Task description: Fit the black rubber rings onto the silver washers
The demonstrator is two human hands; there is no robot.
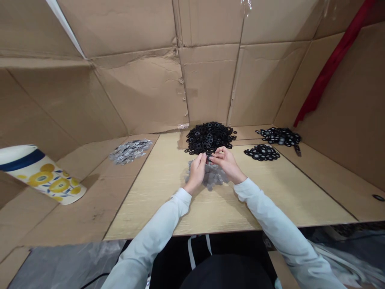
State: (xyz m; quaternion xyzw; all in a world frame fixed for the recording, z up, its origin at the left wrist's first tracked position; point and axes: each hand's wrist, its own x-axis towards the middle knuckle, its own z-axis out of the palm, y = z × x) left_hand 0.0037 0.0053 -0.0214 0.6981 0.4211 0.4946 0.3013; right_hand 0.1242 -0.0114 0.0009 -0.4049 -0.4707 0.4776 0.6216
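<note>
My left hand and my right hand meet at the middle of the board, fingertips close together. Between them they pinch a small black ring, partly covered by the fingers. Whether a disc sits in that ring is too small to tell. Under my hands lies a spread of translucent pale discs. Just beyond the fingertips rises a large heap of loose black rings. To the right is a smaller pile of black rings with pale centres.
A second pile of pale-centred rings lies at the back right. Grey discs are heaped at left, near a flower-printed cylinder. Cardboard walls enclose the back and sides. One ring lies far right; a red strip hangs above.
</note>
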